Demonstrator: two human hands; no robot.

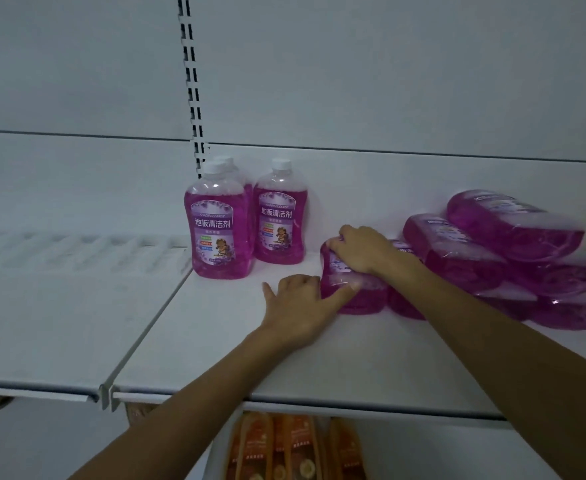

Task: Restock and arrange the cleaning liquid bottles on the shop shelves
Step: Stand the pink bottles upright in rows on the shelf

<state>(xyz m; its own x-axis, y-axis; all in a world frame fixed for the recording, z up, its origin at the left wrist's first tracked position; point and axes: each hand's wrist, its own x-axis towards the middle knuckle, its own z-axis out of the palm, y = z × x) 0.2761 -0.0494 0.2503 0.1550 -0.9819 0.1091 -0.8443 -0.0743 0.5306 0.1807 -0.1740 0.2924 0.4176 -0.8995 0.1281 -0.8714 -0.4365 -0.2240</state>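
Three upright purple floor-cleaner bottles (218,223) with white caps stand at the back left of the white shelf (215,348). To the right, several more purple bottles (513,223) lie stacked on their sides. My right hand (364,251) grips the top of the nearest lying bottle (357,292). My left hand (298,306) rests on the shelf at that bottle's left side, thumb pressed against its base and fingers curled at its edge.
A slotted upright (192,84) divides the white back panel. The neighbouring shelf board (59,306) lies to the left. Orange bottles (284,448) stand on the shelf below, under the front edge.
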